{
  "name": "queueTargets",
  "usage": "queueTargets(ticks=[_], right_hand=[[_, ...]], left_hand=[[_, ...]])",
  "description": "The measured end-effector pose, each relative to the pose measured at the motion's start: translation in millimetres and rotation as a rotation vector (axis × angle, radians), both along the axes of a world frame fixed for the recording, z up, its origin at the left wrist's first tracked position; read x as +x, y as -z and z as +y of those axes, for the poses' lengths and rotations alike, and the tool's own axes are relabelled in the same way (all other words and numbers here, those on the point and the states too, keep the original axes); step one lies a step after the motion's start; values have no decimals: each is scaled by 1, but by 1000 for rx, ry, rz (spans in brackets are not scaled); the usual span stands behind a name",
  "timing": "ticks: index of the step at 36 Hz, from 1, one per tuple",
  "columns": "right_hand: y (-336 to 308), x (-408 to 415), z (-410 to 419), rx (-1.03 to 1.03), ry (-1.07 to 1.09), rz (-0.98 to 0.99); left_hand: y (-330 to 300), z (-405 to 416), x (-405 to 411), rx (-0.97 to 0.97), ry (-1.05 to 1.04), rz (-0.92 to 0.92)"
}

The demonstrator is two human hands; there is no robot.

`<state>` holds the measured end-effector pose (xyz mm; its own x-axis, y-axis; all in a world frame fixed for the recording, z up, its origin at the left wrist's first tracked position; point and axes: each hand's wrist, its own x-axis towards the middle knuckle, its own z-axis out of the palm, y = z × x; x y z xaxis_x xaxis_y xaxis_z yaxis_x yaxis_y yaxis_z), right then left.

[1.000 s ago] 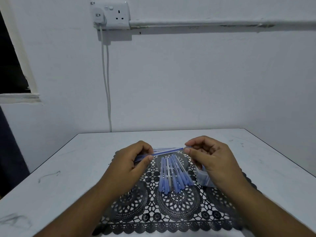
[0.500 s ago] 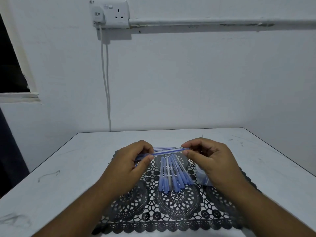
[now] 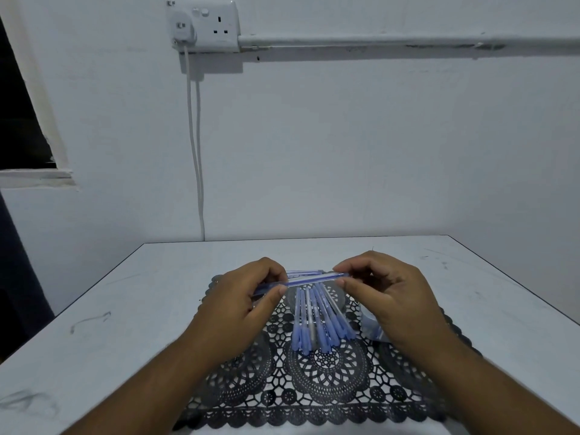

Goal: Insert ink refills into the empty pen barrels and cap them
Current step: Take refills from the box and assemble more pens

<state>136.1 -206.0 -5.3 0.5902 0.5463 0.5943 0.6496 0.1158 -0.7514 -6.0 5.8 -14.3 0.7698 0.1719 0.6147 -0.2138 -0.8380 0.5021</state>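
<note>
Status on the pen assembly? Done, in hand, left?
Done: a fan of capped blue pens lies on the black lace mat. In hand: the left hand grips one pen barrel while the right hand pinches its far end; how deep the refill sits is unclear. Left: finishing this pen. Other empty barrels: cannot tell.

Left hand (image 3: 241, 304) raised, thumb and fingers curled, pinching pen (image 3: 310, 279) at one end. Right hand (image 3: 390, 296) level with it, fingertips (image 3: 340, 282) pinching the other end. Both forearms angled inward.
</note>
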Motion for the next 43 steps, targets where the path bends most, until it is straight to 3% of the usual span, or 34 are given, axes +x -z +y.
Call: queueTargets(ticks=[8,11,15,28,36,43], right_hand=[[-1,-1,1,-138,68,-164],[-1,-4,1,-152,67,-131],[-3,-1,-1,-120,6,-25],[-4,-5,-2,-231,-14,-67],[-3,0,-5,-240,-9,-232],[-1,-2,-2,-279,-120,16]], left_hand=[[0,0,-1,124,-31,-37],[0,-1,-2,166,-42,-36],[-2,-1,-1,153,-56,-44],[-1,-1,-2,186,-52,-35],[-4,0,-4,167,-57,-45],[-6,3,-4,249,-80,-57]])
